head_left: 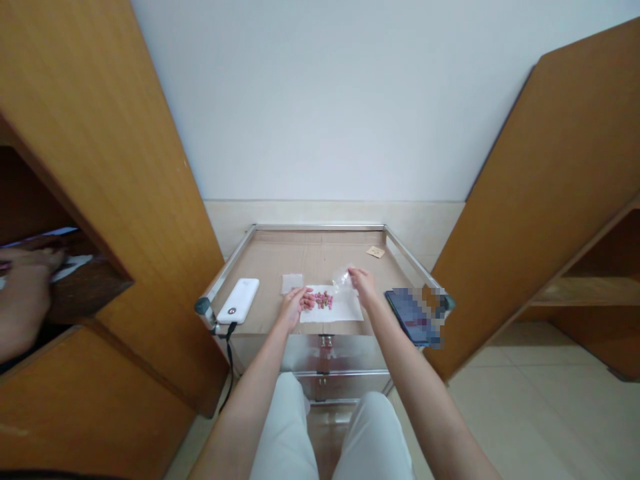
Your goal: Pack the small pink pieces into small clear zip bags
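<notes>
A small heap of pink and greenish bits, like dried flower buds (324,301), lies on a white sheet of paper (349,308) near the front of the tray-topped cart (320,257). My left hand (296,307) rests at the left edge of the heap, its thumb and fingers a little apart and the fingertips against the buds. Pinched in my right hand (364,285) is a small clear plastic bag (342,279), held over the paper's far edge. Behind my left hand lies a small flat translucent packet (292,283).
A white power bank (239,301) with a black cable (229,353) lies at the left. On the right is a dark phone (413,317), partly pixelated. A small tan card (375,252) lies farther back. Wooden cabinets flank the cart, and another person's hand (25,287) shows at far left.
</notes>
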Demonstrator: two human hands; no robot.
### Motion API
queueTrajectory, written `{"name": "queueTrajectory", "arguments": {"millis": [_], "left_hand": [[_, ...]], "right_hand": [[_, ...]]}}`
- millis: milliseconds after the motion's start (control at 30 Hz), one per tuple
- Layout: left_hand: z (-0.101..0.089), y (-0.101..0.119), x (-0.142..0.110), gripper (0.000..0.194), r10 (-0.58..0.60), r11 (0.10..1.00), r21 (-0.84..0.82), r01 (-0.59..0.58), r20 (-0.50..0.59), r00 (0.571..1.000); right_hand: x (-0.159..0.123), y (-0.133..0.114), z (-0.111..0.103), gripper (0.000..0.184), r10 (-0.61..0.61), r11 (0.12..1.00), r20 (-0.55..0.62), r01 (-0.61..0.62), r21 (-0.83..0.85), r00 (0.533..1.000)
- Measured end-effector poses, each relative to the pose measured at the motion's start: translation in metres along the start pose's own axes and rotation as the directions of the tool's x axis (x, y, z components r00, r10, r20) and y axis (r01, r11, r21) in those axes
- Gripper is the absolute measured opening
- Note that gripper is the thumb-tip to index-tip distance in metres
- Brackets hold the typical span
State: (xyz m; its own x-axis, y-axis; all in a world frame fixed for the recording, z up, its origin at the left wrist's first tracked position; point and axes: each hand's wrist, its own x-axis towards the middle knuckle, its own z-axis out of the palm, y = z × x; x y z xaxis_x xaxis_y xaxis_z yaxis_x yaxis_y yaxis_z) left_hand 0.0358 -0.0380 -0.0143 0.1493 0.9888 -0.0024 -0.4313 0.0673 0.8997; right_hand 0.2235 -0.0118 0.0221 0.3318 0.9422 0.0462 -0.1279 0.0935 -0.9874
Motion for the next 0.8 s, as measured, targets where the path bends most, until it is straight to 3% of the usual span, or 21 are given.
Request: {"name": "queueTrajectory", "arguments": {"millis": [100,333,500,633,733,800], "left_hand": [[-0.002,-0.001,0.001,0.025,0.007,1.0,-0.005,-0.007,0.0,1.0],[-0.001,0.001,-0.001,0.023,0.01,1.0,-0.008,-0.01,-0.006,1.0],[-0.001,0.002,-0.002,0.022,0.006,1.0,-0.009,-0.006,0.0,1.0],[-0.002,0.001,-0.001,0.022,0.01,1.0,-0.008,-0.01,0.006,1.0],[-0.001,0.002,-0.001,0.022,0.006,1.0,-0.008,-0.006,0.003,1.0],[0.0,0.002,-0.001,0.023,0.005,1.0,0.002,-0.005,-0.006,1.0]], "right_hand": [[0.017,-0.007,-0.015,0.013,-0.073,0.986,-0.073,0.062,-0.153,0.995],[0.035,-0.001,-0.033,0.018,-0.054,0.92,-0.089,0.014,-0.392,0.995],[0.039,0.004,-0.042,0.019,-0.066,0.704,-0.123,-0.041,-0.709,0.99],[0.031,-0.001,-0.044,0.021,-0.065,0.517,-0.162,-0.106,-0.849,0.985],[0.019,-0.006,-0.04,0.029,-0.207,0.444,-0.213,-0.103,-0.89,0.955],[0.011,-0.008,-0.034,0.038,-0.358,0.456,-0.258,-0.073,-0.887,0.898]]}}
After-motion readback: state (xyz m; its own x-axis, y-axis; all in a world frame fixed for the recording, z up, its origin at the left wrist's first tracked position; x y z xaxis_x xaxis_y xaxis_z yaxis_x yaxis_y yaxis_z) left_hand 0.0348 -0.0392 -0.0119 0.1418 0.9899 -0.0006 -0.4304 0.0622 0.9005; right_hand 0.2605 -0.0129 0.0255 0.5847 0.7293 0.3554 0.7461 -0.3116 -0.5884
